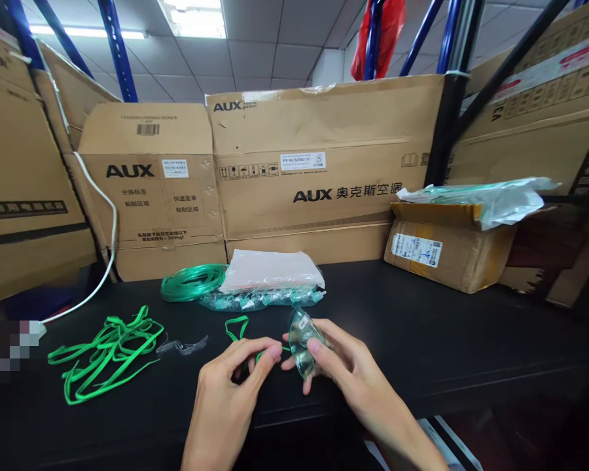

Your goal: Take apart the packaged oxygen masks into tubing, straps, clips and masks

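In my right hand is a clear greenish plastic breathing mask, gripped between thumb and fingers and tilted on its side. My left hand is just left of it, thumb and forefinger pinched on a green elastic strap. Part of this strap loops up behind the left hand, and a short end runs toward the mask's edge. Whether it passes through the mask cannot be made out. A tangled pile of green straps lies on the black table at the left, beside small clear plastic pieces.
Behind my hands are a coil of green tubing, a white packet and bagged clear plastic parts. An open carton with plastic bags on top stands back right. Large AUX cardboard boxes wall the black table. A white cable hangs left.
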A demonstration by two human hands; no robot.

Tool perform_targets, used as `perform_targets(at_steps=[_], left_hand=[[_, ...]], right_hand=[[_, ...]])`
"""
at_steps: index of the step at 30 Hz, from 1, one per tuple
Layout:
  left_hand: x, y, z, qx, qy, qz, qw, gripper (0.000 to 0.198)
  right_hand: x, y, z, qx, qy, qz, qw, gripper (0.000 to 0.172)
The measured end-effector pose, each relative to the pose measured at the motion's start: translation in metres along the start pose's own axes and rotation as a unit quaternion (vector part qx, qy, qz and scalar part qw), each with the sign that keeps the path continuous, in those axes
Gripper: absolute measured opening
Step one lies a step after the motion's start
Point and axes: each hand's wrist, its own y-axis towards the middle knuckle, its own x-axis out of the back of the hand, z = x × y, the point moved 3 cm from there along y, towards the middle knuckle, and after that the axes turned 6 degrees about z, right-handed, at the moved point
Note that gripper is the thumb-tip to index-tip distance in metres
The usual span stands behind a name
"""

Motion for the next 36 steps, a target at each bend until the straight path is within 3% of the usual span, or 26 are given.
perform_targets(at_steps=[13, 17, 21, 23, 28, 36], left_hand=[[-0.003, 0.000, -0.008, -0.006, -0.065, 0.035, 0.997, 0.025], [-0.002, -0.002, -0.008, 0.007, -0.069, 0.042, 0.997, 0.026], [-0.002, -0.001, -0.007, 0.021, -0.055, 0.045, 0.997, 0.026], [-0.003, 0.000, -0.007, 0.026, -0.052, 0.044, 0.997, 0.025], [-0.004, 0.001, -0.008, 0.025, -0.051, 0.040, 0.998, 0.025], [-0.004, 0.001, -0.009, 0.014, -0.052, 0.057, 0.997, 0.025]], right_hand=[[-0.002, 0.001, 0.002, 0.000, -0.060, 0.015, 0.998, 0.025], [0.001, 0.000, -0.004, -0.025, -0.076, -0.017, 0.997, 0.027], [0.003, -0.002, -0.011, 0.000, -0.042, -0.060, 0.997, 0.025], [0.003, -0.004, -0.010, 0.018, -0.052, -0.054, 0.997, 0.013], [0.000, -0.005, -0.007, 0.020, -0.091, -0.026, 0.995, 0.009], [-0.002, -0.003, -0.006, 0.037, -0.108, -0.080, 0.990, 0.009]])
